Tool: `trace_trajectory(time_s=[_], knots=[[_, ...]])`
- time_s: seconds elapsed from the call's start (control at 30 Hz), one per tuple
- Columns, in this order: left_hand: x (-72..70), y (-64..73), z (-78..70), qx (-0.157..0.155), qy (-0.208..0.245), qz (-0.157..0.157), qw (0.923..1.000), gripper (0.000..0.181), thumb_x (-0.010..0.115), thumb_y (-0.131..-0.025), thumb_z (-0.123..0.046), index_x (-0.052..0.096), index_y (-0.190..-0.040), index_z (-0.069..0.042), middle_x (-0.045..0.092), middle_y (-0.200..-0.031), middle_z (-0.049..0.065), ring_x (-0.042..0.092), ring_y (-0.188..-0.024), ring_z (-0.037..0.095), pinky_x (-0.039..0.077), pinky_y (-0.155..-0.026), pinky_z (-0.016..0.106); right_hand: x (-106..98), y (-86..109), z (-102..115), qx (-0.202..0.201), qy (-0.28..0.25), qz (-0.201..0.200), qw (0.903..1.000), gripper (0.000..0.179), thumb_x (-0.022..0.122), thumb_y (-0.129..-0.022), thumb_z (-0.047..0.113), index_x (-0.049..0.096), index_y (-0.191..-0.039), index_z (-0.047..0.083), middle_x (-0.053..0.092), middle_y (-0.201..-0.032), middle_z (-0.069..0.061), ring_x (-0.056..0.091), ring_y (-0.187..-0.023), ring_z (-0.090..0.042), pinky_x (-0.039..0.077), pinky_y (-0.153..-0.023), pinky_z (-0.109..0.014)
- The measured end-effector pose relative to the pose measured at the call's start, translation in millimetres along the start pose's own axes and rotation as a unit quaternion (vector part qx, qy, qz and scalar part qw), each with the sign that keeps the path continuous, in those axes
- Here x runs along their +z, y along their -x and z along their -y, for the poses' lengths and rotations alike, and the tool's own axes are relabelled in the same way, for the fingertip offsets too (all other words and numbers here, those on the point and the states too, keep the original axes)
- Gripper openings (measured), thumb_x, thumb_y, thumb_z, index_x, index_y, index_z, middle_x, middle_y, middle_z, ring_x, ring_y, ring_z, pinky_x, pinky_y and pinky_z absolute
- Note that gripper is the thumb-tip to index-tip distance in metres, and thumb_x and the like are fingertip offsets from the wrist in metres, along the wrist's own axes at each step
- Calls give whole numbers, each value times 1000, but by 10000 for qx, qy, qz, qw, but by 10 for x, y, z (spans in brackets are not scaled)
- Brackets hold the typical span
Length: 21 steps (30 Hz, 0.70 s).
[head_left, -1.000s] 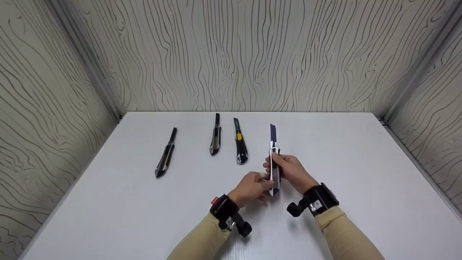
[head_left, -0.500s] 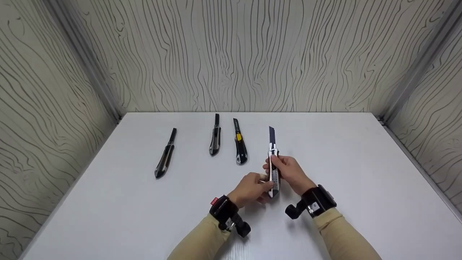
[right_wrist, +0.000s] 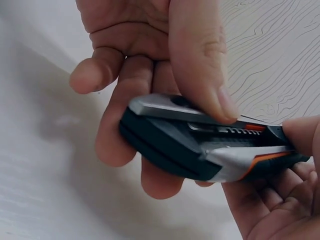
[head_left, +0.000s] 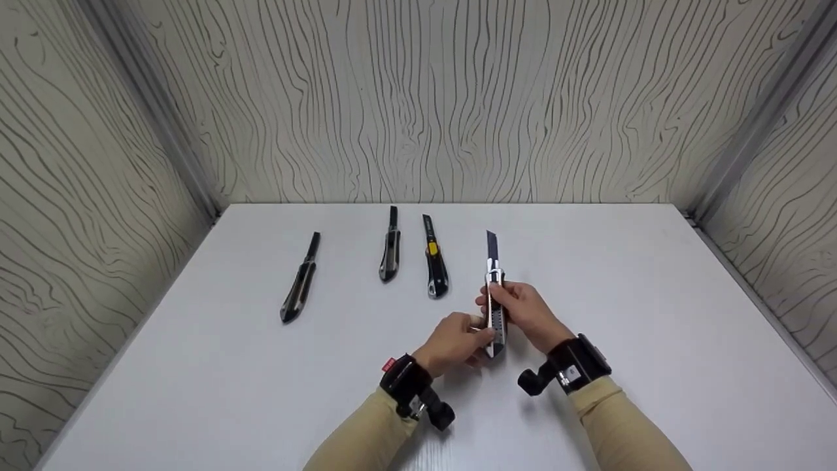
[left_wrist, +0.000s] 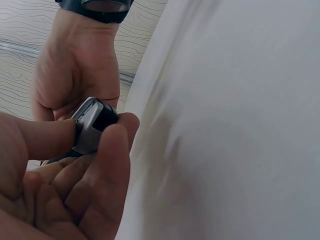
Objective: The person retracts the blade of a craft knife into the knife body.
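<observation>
Head view: left hand (head_left: 452, 341) and right hand (head_left: 531, 313) both grip the snap-off utility knife (head_left: 497, 320), drawn slightly nearer; its blade (head_left: 492, 248) stays extended, so handling seems little advanced.

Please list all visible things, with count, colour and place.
held utility knife: 1, silver, black, orange, right of centre
yellow-slider utility knife: 1, black, left of it
other utility knives: 2, black, silver, further left
table: 1, white, beneath
patterned panels: 3, pale, back, sides
posts: 2, grey, rear corners
straps: 2, black, wrists
tag: 1, red, left strap
sleeves: 2, beige, forearms
left grip: 1, held knife's rear
right grip: 1, held knife's middle
</observation>
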State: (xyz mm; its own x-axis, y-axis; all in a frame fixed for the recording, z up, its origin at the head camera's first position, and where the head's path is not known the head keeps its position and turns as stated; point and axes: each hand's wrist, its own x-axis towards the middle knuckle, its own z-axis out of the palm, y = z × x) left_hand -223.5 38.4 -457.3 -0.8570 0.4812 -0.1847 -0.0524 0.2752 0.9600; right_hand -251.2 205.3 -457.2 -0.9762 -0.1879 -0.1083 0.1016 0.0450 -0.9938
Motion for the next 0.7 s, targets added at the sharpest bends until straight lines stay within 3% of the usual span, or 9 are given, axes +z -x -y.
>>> trace_trajectory(time_s=[0.43,0.7], knots=[[-16,-22,32,-35,-210,-92,9997,15,58,-88,-20,68,-89,-8,67,-73,5,63,-58,17,54,-54,29,-5,8,-12,-111,113,222,9996,45,50,-94,26,47,-118,-12,65,-98,-7,62,-92,-12,51,-82,-24],[-21,-29,22,-57,71,41,10000,18,56,-90,-20,66,-101,-9,65,-80,3,62,-68,17,54,-60,29,-9,1,72,24,-52,106,9999,47,50,-95,25,43,-124,-11,65,-103,-9,62,-90,-12,51,-82,-25]])
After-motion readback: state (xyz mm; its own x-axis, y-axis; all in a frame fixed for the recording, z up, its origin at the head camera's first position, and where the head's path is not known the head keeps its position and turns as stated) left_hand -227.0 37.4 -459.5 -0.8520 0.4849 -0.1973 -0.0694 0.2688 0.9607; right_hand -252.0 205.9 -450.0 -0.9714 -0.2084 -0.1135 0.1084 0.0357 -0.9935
